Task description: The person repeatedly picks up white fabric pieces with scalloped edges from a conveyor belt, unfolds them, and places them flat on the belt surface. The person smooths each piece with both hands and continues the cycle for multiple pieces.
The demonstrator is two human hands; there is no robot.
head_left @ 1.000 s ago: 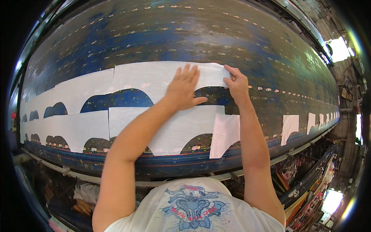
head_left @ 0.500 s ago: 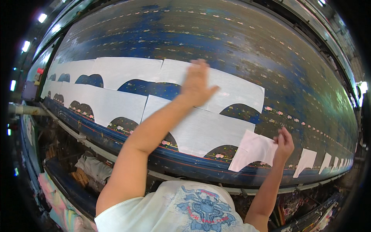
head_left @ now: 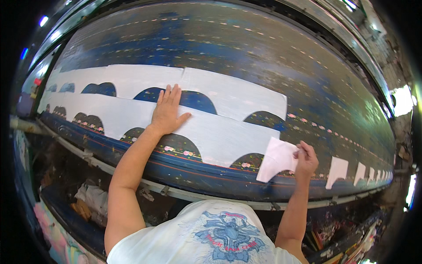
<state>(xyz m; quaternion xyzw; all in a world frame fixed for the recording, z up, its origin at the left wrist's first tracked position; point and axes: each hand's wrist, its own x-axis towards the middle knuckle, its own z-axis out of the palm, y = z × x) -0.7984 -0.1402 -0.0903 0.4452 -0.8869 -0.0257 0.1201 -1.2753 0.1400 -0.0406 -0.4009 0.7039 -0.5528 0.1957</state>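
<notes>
My left hand [head_left: 168,110] lies flat, fingers stretched, on the white cut fabric pieces, across the near row's upper edge. Under it, a far-row piece [head_left: 237,94] and a near-row piece [head_left: 215,138] leave curved gaps of dark board between them. My right hand [head_left: 306,159] has its fingers curled together at the right edge of a pale pink fabric piece [head_left: 276,159], which overlaps the right end of the near row. The fingertips seem to pinch that edge, though the hand partly hides it.
The long, dark, paint-stained board [head_left: 246,53] carries rows of small printed flowers [head_left: 323,126]. Along its near edge to the right stand more white cut pieces [head_left: 337,170] in a line. A metal rail [head_left: 176,192] runs below the near edge, with crumpled cloth [head_left: 93,198] underneath at left.
My left hand has slid left and nearer over the white pieces. My right hand has moved slightly left, its fingers now closer over the pink piece's edge. The view has shifted a little.
</notes>
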